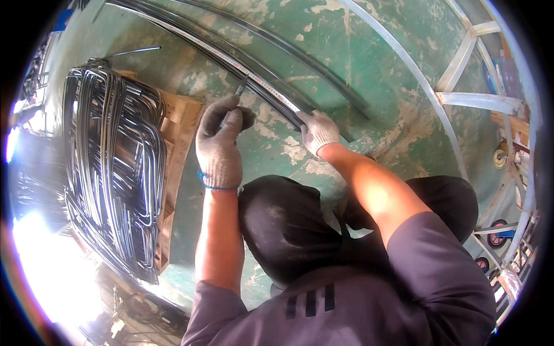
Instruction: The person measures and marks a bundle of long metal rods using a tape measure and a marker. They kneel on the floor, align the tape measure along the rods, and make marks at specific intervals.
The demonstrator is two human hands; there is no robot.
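My left hand (221,141), in a grey knit glove with a blue cuff edge, is closed around a thin dark pen-like tool (241,86). The tool's tip points up and away, close to a bundle of long dark metal tubes (274,102) on the floor. Along these tubes runs a pale tape measure (276,92), stretched out toward the far left. My right hand (319,132), also gloved, grips the near end of the tape measure against the tubes. Its fingertips are partly hidden, and the tape's end is out of sight under them.
Bent metal tube frames (112,150) are stacked on a wooden pallet (180,124) to my left. More loose tubes (323,69) lie beyond the bundle on the worn green floor (398,124). A pale metal frame (485,102) stands at right, near small wheels (497,233). My bent knees are close below.
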